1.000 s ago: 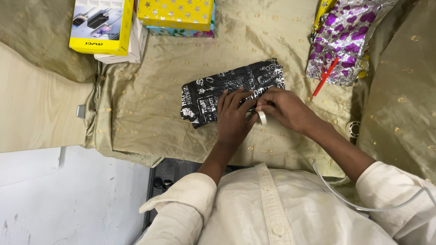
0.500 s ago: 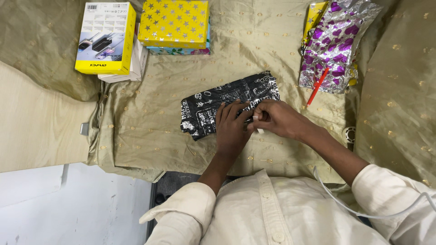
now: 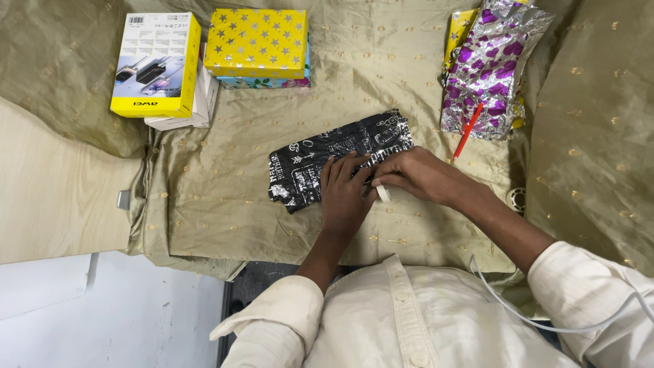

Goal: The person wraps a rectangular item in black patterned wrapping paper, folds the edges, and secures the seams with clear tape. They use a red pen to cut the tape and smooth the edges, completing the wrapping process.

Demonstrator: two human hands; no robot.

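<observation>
1. I saw the black patterned parcel (image 3: 337,160) lying mid-cloth (image 3: 225,204).
2. My left hand (image 3: 344,194) lay flat, fingers spread, pressing it.
3. My right hand (image 3: 412,176) pinched a white tape piece (image 3: 383,193) at its edge.

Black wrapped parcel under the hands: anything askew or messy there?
The black patterned parcel lies at a slant on the gold cloth, and its wrap is crumpled and ragged at the left end. The left hand presses on it; the right hand pinches a small white piece at its edge.
</observation>
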